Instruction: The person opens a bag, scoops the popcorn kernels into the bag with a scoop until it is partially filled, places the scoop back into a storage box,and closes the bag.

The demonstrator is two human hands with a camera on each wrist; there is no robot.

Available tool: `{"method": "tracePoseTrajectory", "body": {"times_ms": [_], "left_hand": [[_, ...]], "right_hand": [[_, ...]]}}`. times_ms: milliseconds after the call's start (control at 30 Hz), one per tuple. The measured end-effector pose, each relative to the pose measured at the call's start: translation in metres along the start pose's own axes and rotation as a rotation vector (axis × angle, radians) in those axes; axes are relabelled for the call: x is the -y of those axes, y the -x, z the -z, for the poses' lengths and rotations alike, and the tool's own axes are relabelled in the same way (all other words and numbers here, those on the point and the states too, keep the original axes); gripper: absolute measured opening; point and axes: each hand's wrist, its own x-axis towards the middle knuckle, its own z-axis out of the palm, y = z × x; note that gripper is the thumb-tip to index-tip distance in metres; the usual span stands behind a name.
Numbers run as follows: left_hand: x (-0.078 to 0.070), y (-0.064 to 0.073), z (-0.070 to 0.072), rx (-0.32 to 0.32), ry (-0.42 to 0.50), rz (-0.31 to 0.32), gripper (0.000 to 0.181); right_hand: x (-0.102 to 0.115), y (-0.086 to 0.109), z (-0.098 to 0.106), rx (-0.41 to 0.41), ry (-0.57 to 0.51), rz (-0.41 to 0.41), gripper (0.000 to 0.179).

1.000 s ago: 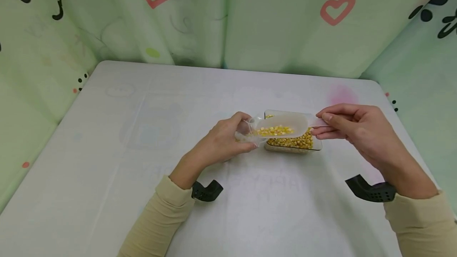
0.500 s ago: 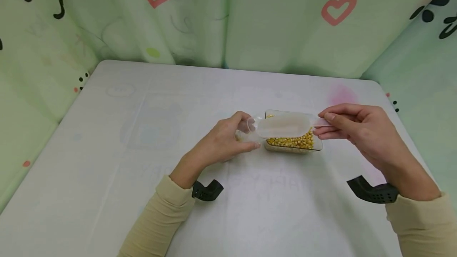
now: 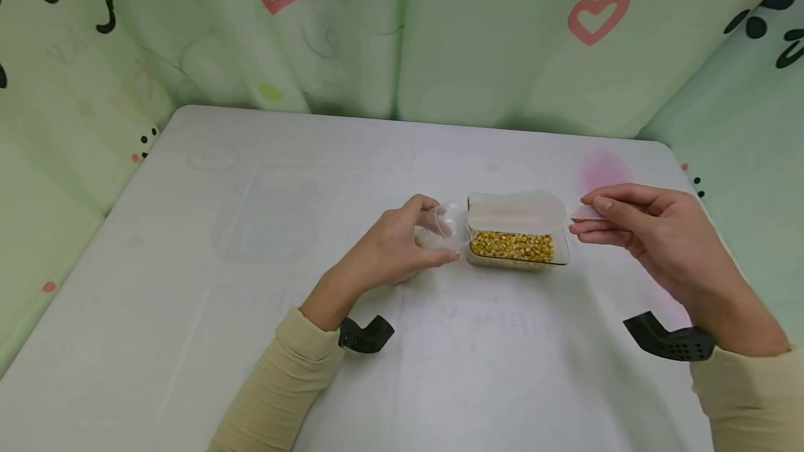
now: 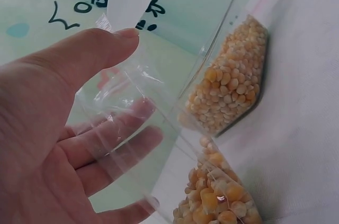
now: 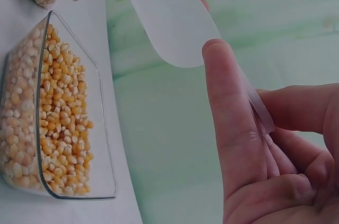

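My left hand (image 3: 392, 246) holds a clear plastic bag (image 3: 447, 220) around its mouth, thumb on one side and fingers on the other. Yellow corn kernels (image 4: 214, 203) lie in the bag's lower part, seen in the left wrist view. With thumb and fingers, my right hand (image 3: 659, 246) pinches the handle of a translucent white scoop (image 3: 516, 212). The scoop is over the far part of a clear rectangular container (image 3: 562, 250), right of the bag. Corn kernels (image 5: 63, 123) fill much of that container. No kernels show on the scoop's visible surface.
A white-covered table (image 3: 314, 180) bears everything. Green curtains (image 3: 484, 40) with printed hearts and black marks hang behind it and at both sides. A black wrist strap (image 3: 366, 335) is on the left wrist, and another strap (image 3: 672, 337) on the right.
Kernels visible on the scoop a second ago are gone from it. The right hand has drawn the scoop rightward, away from the bag's mouth. My left hand stays nearly still with the bag.
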Motion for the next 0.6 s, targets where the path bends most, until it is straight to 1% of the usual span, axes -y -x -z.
{"method": "tracePoseTrajectory", "body": {"times_ms": [67,167,433,600], "left_hand": [[0.000,0.000,0.000,0.005,0.008,0.011,0.063],[0.000,0.000,0.000,0.009,0.026,0.014,0.061],[0.001,0.000,0.001,0.004,0.034,-0.020,0.046],[0.001,0.000,0.001,0.000,0.034,-0.020,0.036]], "right_hand": [[-0.001,0.000,0.002,0.006,-0.030,0.004,0.019],[-0.002,0.000,0.004,0.013,-0.065,0.015,0.020],[-0.005,0.002,0.012,0.027,-0.131,0.039,0.021],[-0.009,0.003,0.016,0.022,-0.159,0.034,0.023]]}}
